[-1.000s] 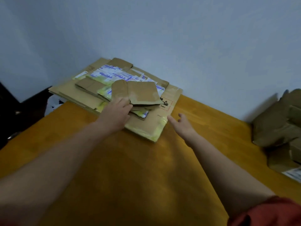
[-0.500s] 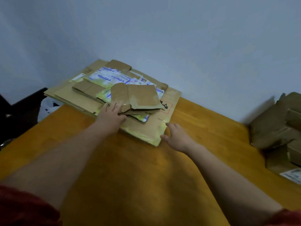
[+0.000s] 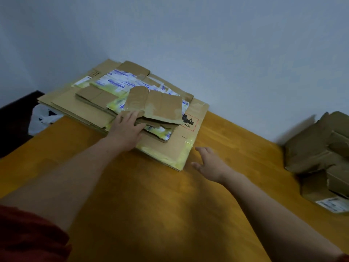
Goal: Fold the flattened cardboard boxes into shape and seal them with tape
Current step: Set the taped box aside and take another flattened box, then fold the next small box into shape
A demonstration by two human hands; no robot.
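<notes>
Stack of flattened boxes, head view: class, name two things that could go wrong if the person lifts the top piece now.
1. The left hand touches only the near edge of the top flattened box; loose pieces beneath could slide along or spill.
2. The stack overhangs the table's far left edge and the right hand is off it, bracing nothing, so a tug might shift it off.

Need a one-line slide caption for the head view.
Left hand touches the top flattened box of a stack on the table; right hand open beside it.
</notes>
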